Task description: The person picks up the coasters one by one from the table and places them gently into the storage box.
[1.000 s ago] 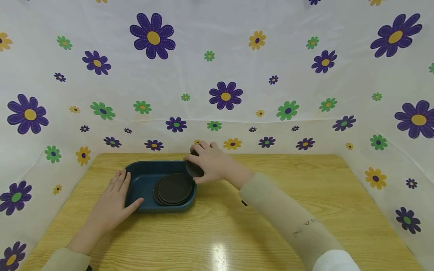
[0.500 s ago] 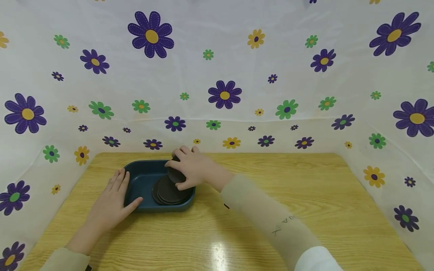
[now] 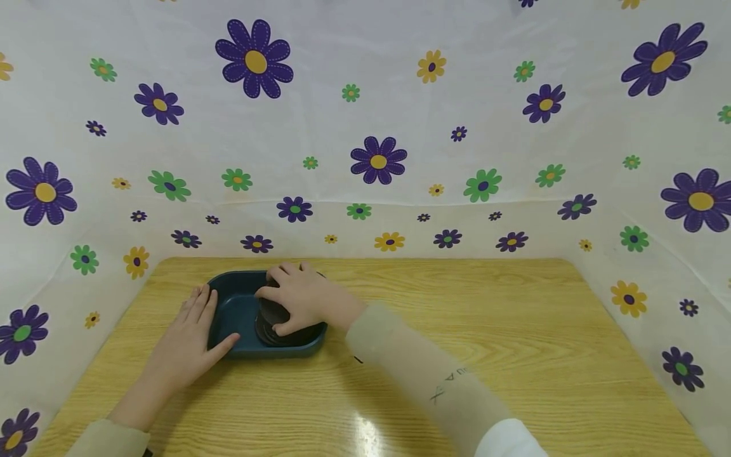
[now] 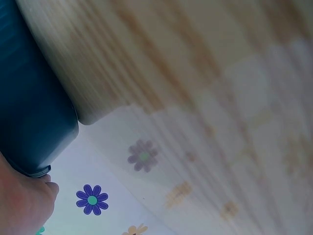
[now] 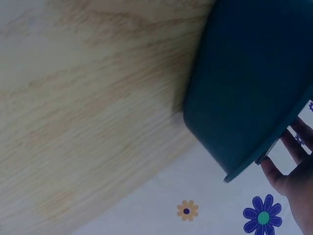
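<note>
A dark blue, round-cornered tray [image 3: 235,316] rests on the table at left in the head view. My left hand [image 3: 184,346] touches its left rim, fingers straight and thumb spread along the front. Above the tray's right half, my right hand [image 3: 304,299] grips a black round disc [image 3: 273,311], tilted, between thumb and fingers. Beneath it lies a stack of similar black discs [image 3: 298,336], partly hidden by that hand. The right wrist view shows the disc's edge [image 5: 268,151] at the tray rim. From the left wrist, only the tray's outer wall [image 4: 34,98] and part of the hand [image 4: 24,205] appear.
The wood-grain table [image 3: 457,330] extends to the right of the tray. White cloth [image 3: 320,114] printed with flowers stands behind it and along both sides.
My right hand has moved left and down with the disc, from the tray's right rim to over the stack. My left hand has stayed at the left rim.
</note>
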